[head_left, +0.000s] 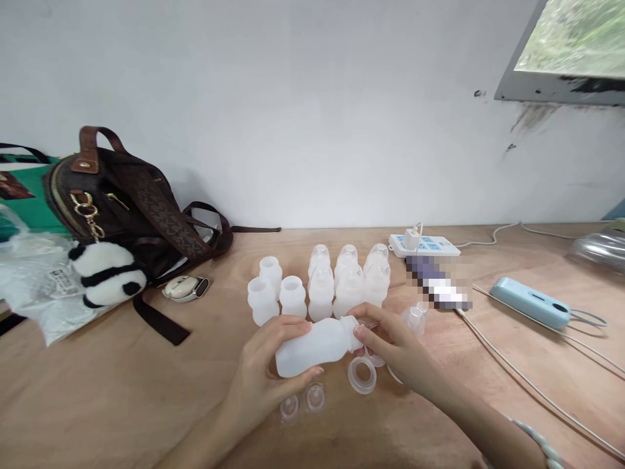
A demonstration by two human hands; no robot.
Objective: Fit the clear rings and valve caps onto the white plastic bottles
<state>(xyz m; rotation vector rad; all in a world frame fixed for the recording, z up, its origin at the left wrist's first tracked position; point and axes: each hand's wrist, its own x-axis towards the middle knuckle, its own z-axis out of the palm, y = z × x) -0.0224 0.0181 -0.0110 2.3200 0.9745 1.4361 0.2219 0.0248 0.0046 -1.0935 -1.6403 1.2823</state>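
My left hand [258, 371] is wrapped round the body of a white plastic bottle [312, 345] lying on its side just above the wooden table [97, 397]. My right hand [395, 342] pinches the bottle's neck end, fingers closed on it. Behind stand several white bottles [322, 290], some capped with clear domes, others open. A clear ring [362, 375], two small clear nipples [303, 402] and a clear cap [414, 319] lie on the table by my hands.
A brown bag [122, 202] with a panda plush [105, 273] sits at back left beside plastic packaging [34, 286]. A small white device [185, 287] lies near it. A power strip [424, 245], cables [527, 384] and a light-blue device [530, 301] occupy the right side.
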